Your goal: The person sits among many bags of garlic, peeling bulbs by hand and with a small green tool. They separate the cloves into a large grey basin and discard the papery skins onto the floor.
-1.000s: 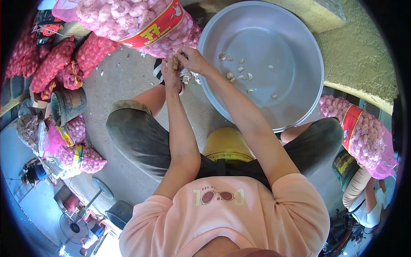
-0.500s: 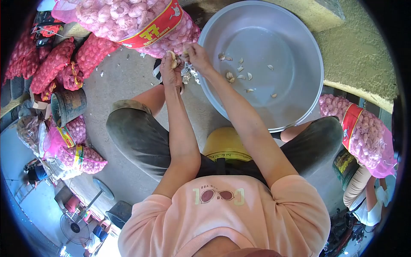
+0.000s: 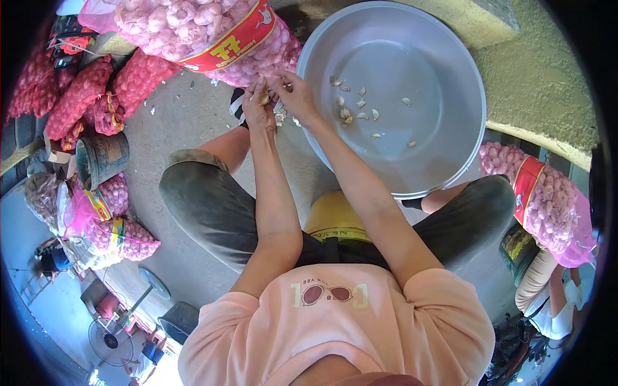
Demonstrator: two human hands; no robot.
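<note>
My left hand (image 3: pixel 259 108) is closed around garlic (image 3: pixel 265 100), mostly hidden by the fingers, in front of the large mesh sack. My right hand (image 3: pixel 297 98) meets it from the right, thumb and fingers pinched together at the garlic; what lies between those fingertips is too small to make out. Just right of my hands stands a wide grey basin (image 3: pixel 460 77), with several loose garlic cloves (image 3: pixel 362 115) scattered on its bottom. Garlic skins (image 3: pixel 280 116) lie on the floor below my hands.
A big pink mesh sack of garlic (image 3: pixel 187 32) stands at the upper left, with red sacks (image 3: pixel 77 96) beyond. A yellow bucket (image 3: pixel 338 215) sits between my legs. Another garlic sack (image 3: pixel 547 199) and a person (image 3: pixel 560 309) are at right; a fan (image 3: pixel 111 341) stands lower left.
My hands have come closer together over the garlic, and my left fingers have closed further around it. Another clove lies in the left part of the basin, and some pieces there have shifted.
</note>
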